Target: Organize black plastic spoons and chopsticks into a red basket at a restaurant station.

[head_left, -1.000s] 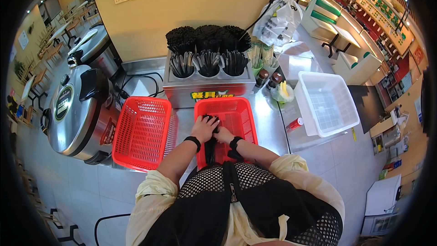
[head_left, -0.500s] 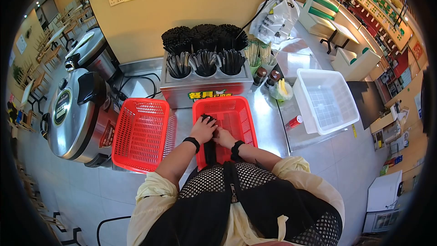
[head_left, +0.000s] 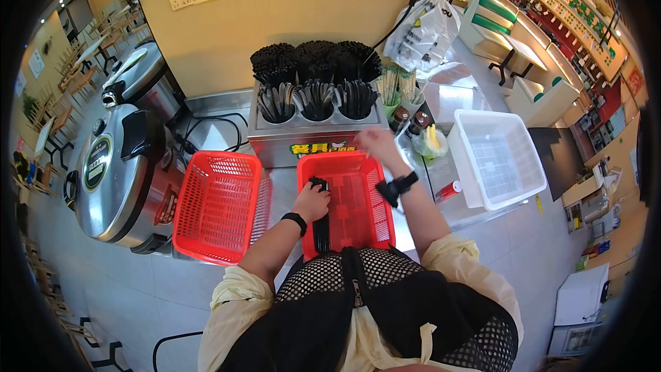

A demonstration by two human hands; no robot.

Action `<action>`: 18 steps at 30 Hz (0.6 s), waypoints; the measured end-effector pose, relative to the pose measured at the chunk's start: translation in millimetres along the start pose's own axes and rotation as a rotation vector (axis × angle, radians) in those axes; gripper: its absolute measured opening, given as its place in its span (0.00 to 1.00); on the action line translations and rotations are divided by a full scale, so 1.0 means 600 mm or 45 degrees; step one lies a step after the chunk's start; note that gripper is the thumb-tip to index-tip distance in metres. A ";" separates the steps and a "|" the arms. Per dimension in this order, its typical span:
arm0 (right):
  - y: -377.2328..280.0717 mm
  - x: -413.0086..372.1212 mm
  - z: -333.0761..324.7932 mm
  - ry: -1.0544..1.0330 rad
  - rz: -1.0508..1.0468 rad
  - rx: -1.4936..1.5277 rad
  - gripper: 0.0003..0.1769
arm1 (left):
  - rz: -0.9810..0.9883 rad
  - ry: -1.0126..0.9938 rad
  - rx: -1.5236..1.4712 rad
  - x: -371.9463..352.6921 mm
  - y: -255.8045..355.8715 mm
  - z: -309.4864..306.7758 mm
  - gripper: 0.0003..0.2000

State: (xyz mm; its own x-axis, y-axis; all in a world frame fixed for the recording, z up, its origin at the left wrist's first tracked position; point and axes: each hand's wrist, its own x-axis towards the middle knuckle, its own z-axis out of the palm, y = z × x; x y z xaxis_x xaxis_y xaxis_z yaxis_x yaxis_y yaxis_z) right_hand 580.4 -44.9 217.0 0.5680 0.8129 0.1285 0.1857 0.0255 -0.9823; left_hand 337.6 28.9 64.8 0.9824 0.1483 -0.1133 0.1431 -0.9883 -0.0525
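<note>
My left hand (head_left: 313, 201) is closed around a bundle of long black plastic utensils (head_left: 321, 231), which lies along the left side of the red plastic mesh basket (head_left: 358, 200) in front of me. My right hand (head_left: 372, 143) hovers, blurred, over the basket's far rim, just before the stainless steel cutlery dispenser (head_left: 313, 129); I cannot tell how its fingers are set. A second red mesh basket (head_left: 219, 203) sits to the left, and a white plastic tub (head_left: 499, 158) to the right.

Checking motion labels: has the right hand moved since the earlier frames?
Yes. The right hand has left the middle of the red basket for its far rim, by the steel cutlery holder.
</note>
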 end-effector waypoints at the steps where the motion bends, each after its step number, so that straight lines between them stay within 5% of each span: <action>1: 0.001 0.008 -0.011 -0.051 0.067 -0.019 0.07 | 0.004 0.015 0.008 -0.001 0.000 -0.001 0.16; 3: 0.015 0.113 -0.053 0.485 -0.395 -0.320 0.12 | -0.004 0.017 0.005 0.000 0.000 -0.003 0.16; 9: 0.055 0.264 -0.070 0.435 -0.252 -0.824 0.22 | -0.027 0.041 -0.013 0.001 -0.002 -0.006 0.17; 12: 0.072 0.306 -0.068 0.224 0.020 -0.478 0.24 | -0.031 0.037 -0.041 -0.004 0.001 -0.012 0.18; 18: 0.075 0.325 -0.052 0.308 0.232 -0.581 0.31 | -0.034 0.007 -0.034 -0.002 0.000 -0.011 0.21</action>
State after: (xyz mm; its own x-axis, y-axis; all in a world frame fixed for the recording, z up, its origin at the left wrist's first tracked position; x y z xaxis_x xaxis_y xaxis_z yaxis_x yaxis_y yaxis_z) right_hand 724.4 96.5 201.8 0.7817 0.6222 0.0425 0.3657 -0.4021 -0.8394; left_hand 337.5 28.7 71.6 0.9789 0.1744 -0.1069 0.1722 -0.9846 -0.0293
